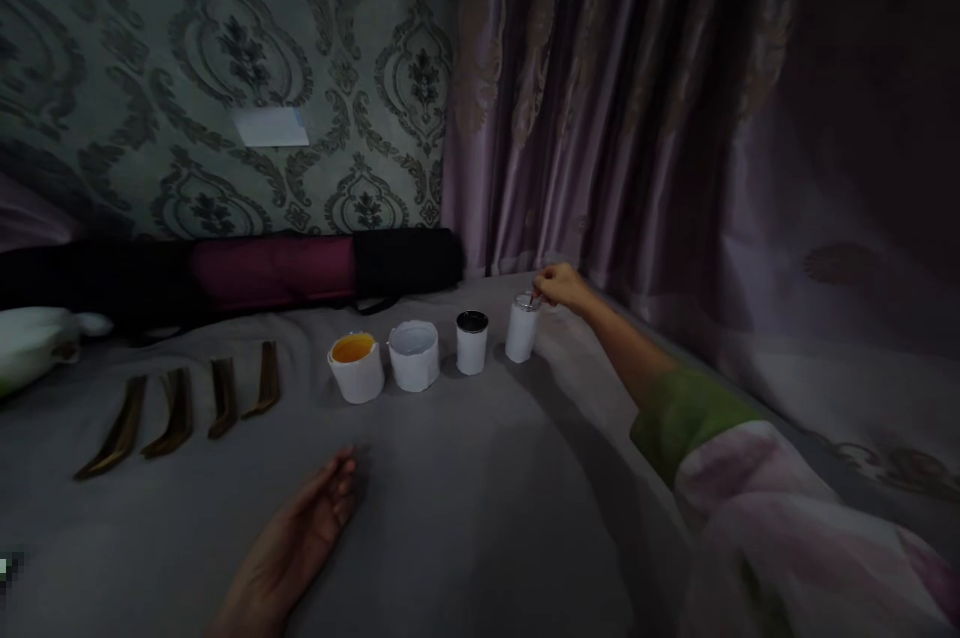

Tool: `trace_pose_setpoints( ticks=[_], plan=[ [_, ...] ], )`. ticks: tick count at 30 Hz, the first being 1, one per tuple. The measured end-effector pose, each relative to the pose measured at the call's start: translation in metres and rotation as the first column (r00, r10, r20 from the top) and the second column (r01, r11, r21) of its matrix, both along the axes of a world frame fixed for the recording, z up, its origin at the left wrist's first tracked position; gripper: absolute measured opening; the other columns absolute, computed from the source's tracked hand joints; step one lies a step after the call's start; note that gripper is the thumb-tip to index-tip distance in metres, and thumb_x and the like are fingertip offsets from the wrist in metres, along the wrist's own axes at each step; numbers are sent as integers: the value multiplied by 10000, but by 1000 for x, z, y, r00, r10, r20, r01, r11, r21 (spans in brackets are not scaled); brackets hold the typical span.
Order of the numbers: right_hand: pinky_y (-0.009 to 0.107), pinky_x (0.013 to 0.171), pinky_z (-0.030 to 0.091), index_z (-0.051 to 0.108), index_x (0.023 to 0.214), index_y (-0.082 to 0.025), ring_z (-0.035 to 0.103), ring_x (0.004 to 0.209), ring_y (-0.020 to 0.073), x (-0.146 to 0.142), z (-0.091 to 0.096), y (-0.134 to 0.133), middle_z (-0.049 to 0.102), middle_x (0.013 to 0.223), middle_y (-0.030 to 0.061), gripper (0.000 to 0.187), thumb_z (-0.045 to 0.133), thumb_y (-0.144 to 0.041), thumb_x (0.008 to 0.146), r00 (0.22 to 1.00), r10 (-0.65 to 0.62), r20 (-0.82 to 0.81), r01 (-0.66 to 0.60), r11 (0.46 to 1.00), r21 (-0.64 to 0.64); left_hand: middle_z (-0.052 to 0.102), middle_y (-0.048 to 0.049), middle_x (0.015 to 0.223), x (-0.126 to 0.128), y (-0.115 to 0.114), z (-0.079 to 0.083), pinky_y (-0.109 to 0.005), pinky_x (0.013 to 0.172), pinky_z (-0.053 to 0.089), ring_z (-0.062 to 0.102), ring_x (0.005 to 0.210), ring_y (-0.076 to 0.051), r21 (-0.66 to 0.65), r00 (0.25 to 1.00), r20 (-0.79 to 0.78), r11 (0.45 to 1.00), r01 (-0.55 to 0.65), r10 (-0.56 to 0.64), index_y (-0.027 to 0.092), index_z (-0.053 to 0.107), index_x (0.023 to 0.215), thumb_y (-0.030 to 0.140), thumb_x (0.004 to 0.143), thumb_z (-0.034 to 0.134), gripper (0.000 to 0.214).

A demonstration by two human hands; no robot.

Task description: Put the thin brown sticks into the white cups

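Observation:
At the right end of a row of containers stands a slim white can [520, 333]. My right hand [559, 285] is at its top, thumb and fingers pinched together by the rim; whether they grip the rim or something thin there is too small to tell. My left hand [304, 528] is held low in front, palm turned inward and fingers loosely bent, with nothing in it. Beside the slim can are a white can with a black top [472, 346], a wide white tub with a pale inside [415, 360] and a white tub [358, 376] with yellow-orange inside.
Several bundles of brown strands [176, 413] lie in a row at left on the grey sheet [450, 518]. Behind them is a long black and maroon bag [277, 270]. A white plush-like object [34, 343] sits far left; purple curtains [600, 98] hang at right.

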State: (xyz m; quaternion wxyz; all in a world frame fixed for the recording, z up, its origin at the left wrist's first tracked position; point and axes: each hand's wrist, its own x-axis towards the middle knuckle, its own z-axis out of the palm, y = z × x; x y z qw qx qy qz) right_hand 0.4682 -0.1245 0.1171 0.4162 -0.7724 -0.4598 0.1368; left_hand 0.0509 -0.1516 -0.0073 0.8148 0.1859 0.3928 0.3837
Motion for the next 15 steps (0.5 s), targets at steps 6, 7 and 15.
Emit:
trace_pose_setpoints(
  ticks=[6, 7, 15],
  plan=[
    [168, 311, 308, 560, 532, -106, 414, 323, 50, 1, 2, 2, 570, 462, 22, 128, 513, -74, 646, 999, 1, -54, -3, 999, -43, 599, -66, 764, 0, 0, -1, -191, 502, 501, 560, 582, -84, -19, 1000, 12, 1000, -20, 20, 84, 627, 871, 4, 787, 419, 239],
    [167, 314, 311, 559, 542, -105, 415, 326, 48, 1, 3, 2, 575, 472, 22, 120, 515, -70, 648, 998, -1, -62, -2, 999, -46, 597, -67, 766, 0, 0, 0, -194, 504, 503, 560, 585, -85, -16, 1000, 5, 1000, -18, 18, 80, 626, 875, 7, 791, 419, 235],
    [149, 312, 296, 549, 553, -110, 409, 336, 42, -3, 7, -1, 552, 446, 5, 114, 508, -68, 650, 995, -20, -98, 15, 999, -50, 586, -60, 770, 0, -1, 0, -189, 476, 487, 551, 577, -80, 0, 1000, -13, 1000, -10, 10, 74, 624, 895, 2, 787, 433, 230]
  ],
)
